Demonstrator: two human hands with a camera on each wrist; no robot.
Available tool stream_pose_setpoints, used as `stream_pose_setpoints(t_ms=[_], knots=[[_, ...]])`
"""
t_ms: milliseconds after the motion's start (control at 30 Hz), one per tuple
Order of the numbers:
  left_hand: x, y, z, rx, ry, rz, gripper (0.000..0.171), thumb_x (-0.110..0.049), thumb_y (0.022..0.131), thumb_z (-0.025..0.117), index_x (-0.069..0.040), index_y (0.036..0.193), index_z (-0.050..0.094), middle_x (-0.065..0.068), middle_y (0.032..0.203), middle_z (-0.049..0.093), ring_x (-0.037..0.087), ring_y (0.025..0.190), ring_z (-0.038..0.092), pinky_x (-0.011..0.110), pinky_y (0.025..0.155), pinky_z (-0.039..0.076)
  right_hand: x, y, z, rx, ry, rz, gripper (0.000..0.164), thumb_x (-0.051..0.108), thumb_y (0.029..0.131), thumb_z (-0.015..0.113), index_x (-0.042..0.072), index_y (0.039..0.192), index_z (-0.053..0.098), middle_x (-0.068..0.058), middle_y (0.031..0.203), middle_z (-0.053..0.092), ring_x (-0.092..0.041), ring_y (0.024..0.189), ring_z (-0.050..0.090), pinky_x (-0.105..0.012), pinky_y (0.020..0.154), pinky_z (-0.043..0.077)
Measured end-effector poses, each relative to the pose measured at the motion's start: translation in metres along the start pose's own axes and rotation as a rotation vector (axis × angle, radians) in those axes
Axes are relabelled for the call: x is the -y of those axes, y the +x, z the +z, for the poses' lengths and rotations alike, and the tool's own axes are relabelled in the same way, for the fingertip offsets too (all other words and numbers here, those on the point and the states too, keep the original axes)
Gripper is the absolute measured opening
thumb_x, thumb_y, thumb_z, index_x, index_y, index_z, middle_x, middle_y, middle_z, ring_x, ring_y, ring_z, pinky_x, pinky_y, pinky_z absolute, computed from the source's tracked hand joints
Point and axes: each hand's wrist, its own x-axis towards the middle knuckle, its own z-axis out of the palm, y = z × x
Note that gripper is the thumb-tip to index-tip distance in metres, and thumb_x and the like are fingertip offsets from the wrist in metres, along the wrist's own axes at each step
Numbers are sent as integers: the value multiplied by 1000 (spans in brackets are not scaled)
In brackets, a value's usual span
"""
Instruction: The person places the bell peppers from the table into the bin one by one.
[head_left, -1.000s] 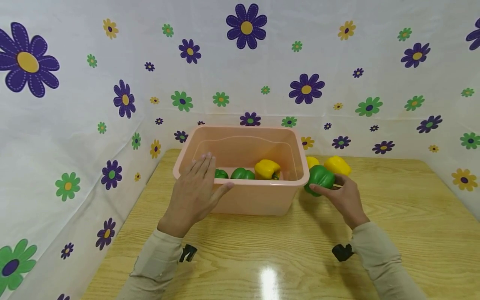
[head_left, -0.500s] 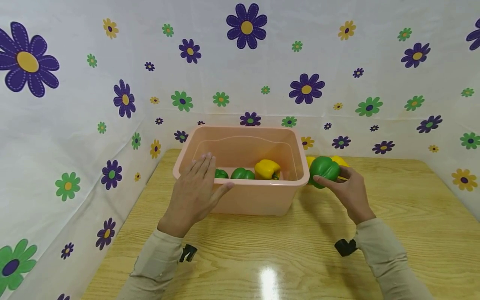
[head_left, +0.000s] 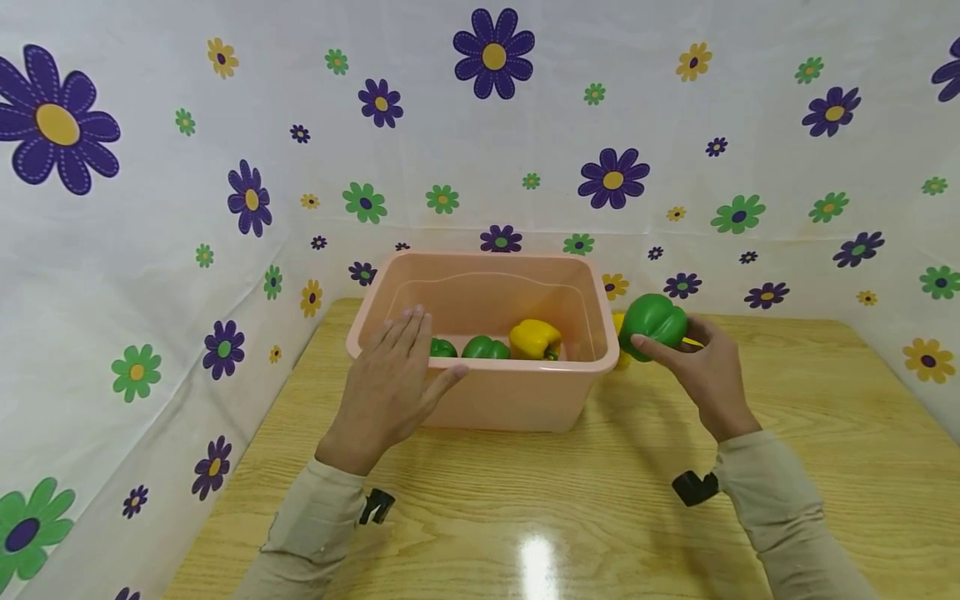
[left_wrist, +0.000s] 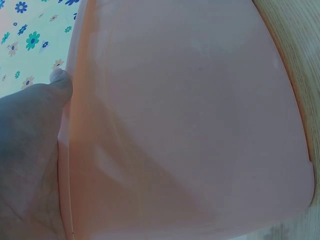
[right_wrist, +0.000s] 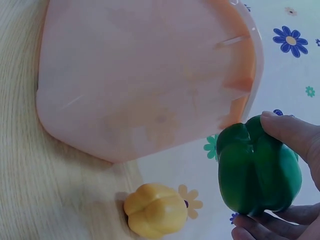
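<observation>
My right hand [head_left: 708,375] holds a green bell pepper [head_left: 651,325] just outside the right end of a pink plastic bin [head_left: 510,400]. The right wrist view shows the thumb on one side of this pepper [right_wrist: 257,170] and fingers on the other, off the table. My left hand [head_left: 390,387] rests on the bin's front rim at the left, fingers straight and reaching over the opening. Inside the bin lie a yellow bell pepper [head_left: 532,338] and two green bell peppers [head_left: 486,347], partly hidden by the front wall and my left hand.
A yellow bell pepper [right_wrist: 155,210] lies on the wooden table [head_left: 480,492] beside the bin's right end. Yellow also shows behind my right hand, mostly covered. A white flower-print cloth [head_left: 450,125] hangs behind the table and along its left side.
My right hand has lifted the green bell pepper and carried it slightly right, beside the bin's right rim. The left hand has stayed in place.
</observation>
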Motion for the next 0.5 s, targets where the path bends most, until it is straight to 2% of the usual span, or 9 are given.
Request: stream_pose_setpoints(t_ms=[233,500], knots=[[0,0,0,-4,7,2,89,-62,102,44,8,154,31,23,161,29,36,150,28,48,125,16,9,1,-1,-28,11,16,82,44,87,80,1,148,47,-14,135,56,-22,109,59,-14,81,53],[0,0,0,5,7,-2,89,-62,102,43,8,154,30,23,161,28,36,150,27,47,125,15,18,2,2,-51,13,3,85,46,86,81,2,150,46,-13,136,57,-23,111,59,-25,92,56]])
